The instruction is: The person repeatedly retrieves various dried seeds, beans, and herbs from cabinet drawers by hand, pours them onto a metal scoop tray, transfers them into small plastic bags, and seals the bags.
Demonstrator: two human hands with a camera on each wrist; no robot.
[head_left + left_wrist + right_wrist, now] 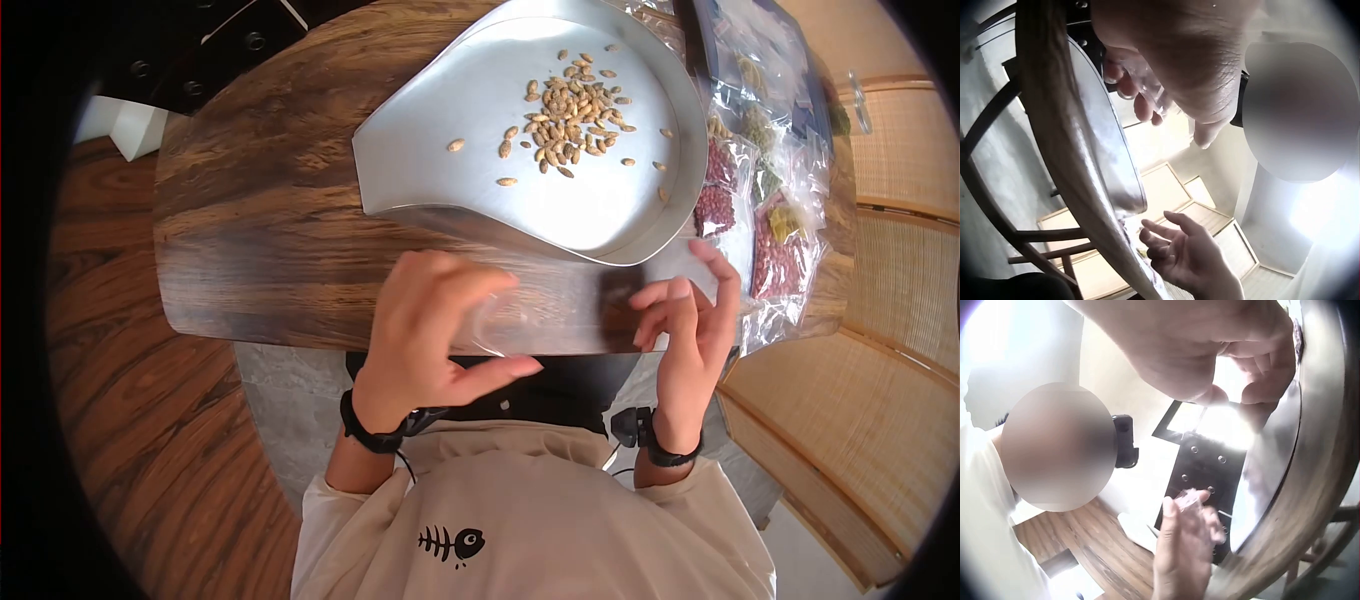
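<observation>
My left hand (425,325) is raised over the table's near edge, its fingers curved around a clear, crumpled piece of plastic (1190,501). That plastic shows between palm and fingertips in the left wrist view too. To its right, my right hand (690,330) hovers with loosely bent fingers and nothing visible in them. Just beyond both hands lies a metal scoop-shaped tray (425,165), its narrow open mouth towards the left. A loose heap of tan-brown oval seeds or nuts (575,115) lies in its wide part, with several scattered around.
Clear bags of dark red beans (775,265) and other dried goods lie right of the tray, beside a dark blue folder-like item (765,50). The wooden table (260,240) has a rounded edge. Woven screens (900,150) stand at the right, dark drawers (225,50) at the upper left.
</observation>
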